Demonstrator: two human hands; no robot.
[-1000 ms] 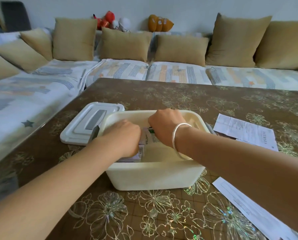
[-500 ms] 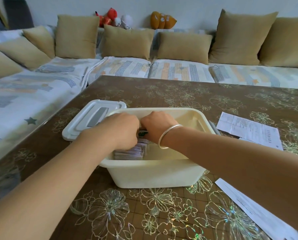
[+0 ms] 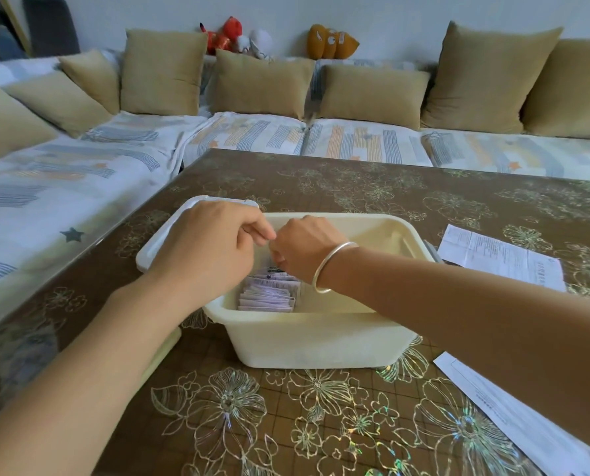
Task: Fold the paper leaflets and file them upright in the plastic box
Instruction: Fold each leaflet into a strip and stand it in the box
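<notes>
**A:** How far along is the filing?

**B:** Partway, I judge. On the brown table cloth with shiny flower outlines (image 3: 321, 424), the cream rectangular plastic box (image 3: 321, 338) sits open right under both sets of fingers. Its white plastic lid (image 3: 145, 254) lies behind and to the left of the left hand (image 3: 214, 249), which partly hides it.

**A:** What is left to fold?

**B:** At least two. A flat white printed paper sheet (image 3: 499, 259) lies well to the right of the fingers, beyond the box's right wall. A second flat white sheet (image 3: 513, 424) lies to the right of them and nearer the person, running out of view. Both are unfolded.

**A:** And what is done?

**B:** A row of folded paper leaflets (image 3: 269, 293) stands on edge in the box's left part, directly below the fingertips and a little nearer the person. The right part, under the right wrist, looks bare as far as the arm lets me see, so there is room for more.

**A:** And the hands?

**B:** The right hand (image 3: 303, 252) has its fingers (image 3: 278, 259) curled down onto the top edge of the rearmost of that row, nipping it. I think that is to seat it upright. The left hand's fingers (image 3: 255, 228) are curled too, above the row, their tips almost touching the right's. Whether they grip paper I cannot tell. A thin silver bangle (image 3: 334, 266) rides the right wrist.
</notes>
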